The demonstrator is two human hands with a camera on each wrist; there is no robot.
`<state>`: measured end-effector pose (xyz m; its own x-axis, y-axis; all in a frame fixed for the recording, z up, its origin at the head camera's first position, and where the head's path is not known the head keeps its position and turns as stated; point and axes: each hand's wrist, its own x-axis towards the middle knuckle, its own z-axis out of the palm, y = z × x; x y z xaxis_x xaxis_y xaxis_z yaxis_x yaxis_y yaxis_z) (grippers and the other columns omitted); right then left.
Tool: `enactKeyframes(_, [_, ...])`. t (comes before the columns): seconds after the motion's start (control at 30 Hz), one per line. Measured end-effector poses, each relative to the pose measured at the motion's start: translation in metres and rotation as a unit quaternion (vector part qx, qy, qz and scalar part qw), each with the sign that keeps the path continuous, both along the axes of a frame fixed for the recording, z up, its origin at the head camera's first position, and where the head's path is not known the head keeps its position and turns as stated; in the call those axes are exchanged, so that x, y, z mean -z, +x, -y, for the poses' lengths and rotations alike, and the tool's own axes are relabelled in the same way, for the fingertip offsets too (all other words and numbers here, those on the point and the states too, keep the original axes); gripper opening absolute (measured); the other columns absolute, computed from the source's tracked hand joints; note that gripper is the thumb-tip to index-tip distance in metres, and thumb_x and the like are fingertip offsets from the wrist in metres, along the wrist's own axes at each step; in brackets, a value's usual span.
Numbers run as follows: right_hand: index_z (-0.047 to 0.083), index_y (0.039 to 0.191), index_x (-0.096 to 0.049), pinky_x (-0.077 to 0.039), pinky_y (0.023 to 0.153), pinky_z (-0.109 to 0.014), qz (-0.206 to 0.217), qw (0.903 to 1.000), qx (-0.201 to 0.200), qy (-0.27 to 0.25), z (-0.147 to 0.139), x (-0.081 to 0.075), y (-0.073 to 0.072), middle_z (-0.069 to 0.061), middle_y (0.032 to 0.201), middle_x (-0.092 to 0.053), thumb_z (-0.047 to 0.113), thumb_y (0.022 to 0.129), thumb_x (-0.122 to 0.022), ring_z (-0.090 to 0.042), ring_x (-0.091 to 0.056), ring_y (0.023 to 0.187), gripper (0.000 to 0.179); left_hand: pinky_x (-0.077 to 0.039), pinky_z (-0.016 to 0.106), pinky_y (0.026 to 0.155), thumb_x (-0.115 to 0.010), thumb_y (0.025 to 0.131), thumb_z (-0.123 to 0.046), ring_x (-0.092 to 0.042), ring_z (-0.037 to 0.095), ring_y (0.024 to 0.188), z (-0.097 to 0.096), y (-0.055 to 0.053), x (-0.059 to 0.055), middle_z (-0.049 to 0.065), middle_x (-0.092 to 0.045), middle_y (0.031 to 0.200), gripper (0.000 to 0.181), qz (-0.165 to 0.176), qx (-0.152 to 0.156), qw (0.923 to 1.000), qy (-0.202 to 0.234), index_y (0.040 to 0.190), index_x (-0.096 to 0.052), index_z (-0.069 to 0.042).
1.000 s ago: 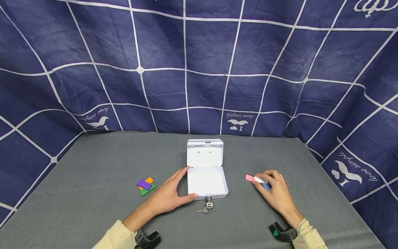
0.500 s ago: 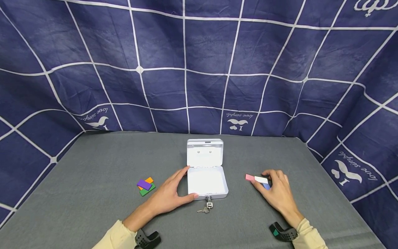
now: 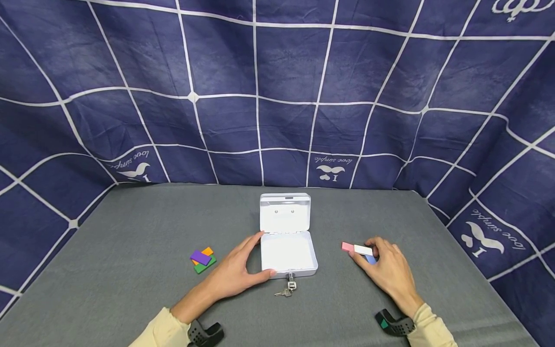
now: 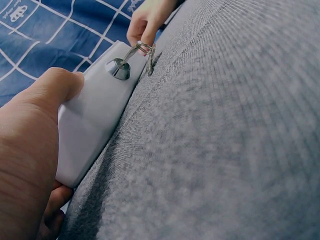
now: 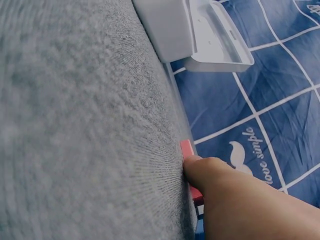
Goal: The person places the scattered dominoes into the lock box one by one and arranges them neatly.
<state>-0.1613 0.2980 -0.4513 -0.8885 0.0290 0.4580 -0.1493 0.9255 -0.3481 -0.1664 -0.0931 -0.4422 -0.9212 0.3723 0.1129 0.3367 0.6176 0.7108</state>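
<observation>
My left fingers (image 3: 249, 245) grip the cash box (image 3: 307, 273) mid-frame, right fingers (image 3: 384, 245) curl round pink block (image 3: 347, 246), white block (image 3: 363, 250) and blue block (image 3: 370, 259), right of centre: looks like grasp step, next needs an even pinch.

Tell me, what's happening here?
A person's left hand grips the box, its lid open, keys at its lock. The right hand is at a pink block, white block and blue block; I can't tell if it grips any. A purple block, orange block and green block lie left of the box.
</observation>
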Motion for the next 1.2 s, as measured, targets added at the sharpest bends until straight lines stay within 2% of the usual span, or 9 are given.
enactKeyframes(0.13, [0.016,0.099,-0.070,-0.035,0.059,-0.028,0.015,0.9999,0.000,-0.003,0.0007,-0.0008,0.0015,0.007,0.079,-0.051,0.047,0.082,-0.085,-0.012,-0.047,0.070,0.039,-0.037,0.055,0.117,-0.078,0.083,-0.062,-0.044,0.031,0.146,-0.0005,-0.0002,0.0002,0.008,-0.044,0.160,0.100,-0.004,0.000,1.0000,0.000,0.162,-0.033,-0.022])
enactKeyframes(0.57, [0.016,0.102,-0.072,-0.035,0.055,-0.026,-0.008,0.9995,-0.027,-0.013,0.0021,-0.0007,0.0021,0.006,0.083,-0.057,0.033,0.081,-0.088,-0.004,-0.042,0.065,0.031,-0.037,0.054,0.117,-0.078,0.083,-0.062,-0.044,0.032,0.146,0.0002,-0.0001,0.0004,0.009,-0.044,0.160,0.100,-0.006,0.000,1.0000,-0.003,0.162,-0.034,-0.021])
enactKeyframes(1.0, [0.016,0.103,-0.072,-0.034,0.055,-0.025,-0.030,0.9985,-0.042,-0.019,0.0021,0.0031,-0.0003,0.006,0.080,-0.055,0.023,0.082,-0.089,-0.004,-0.043,0.065,0.028,-0.037,0.055,0.117,-0.078,0.083,-0.062,-0.044,0.033,0.146,-0.0002,-0.0008,0.0001,0.009,-0.044,0.160,0.099,-0.009,0.003,0.9999,-0.004,0.162,-0.034,-0.021])
enactKeyframes(1.2, [0.014,0.107,-0.074,-0.035,0.056,-0.025,-0.025,0.9985,-0.046,-0.017,0.0024,0.0018,-0.0002,0.003,0.085,-0.061,0.021,0.084,-0.088,-0.005,-0.045,0.066,0.028,-0.037,0.054,0.117,-0.077,0.083,-0.063,-0.044,0.032,0.146,0.0000,-0.0002,-0.0005,0.008,-0.043,0.160,0.099,-0.007,0.003,1.0000,-0.004,0.163,-0.033,-0.023])
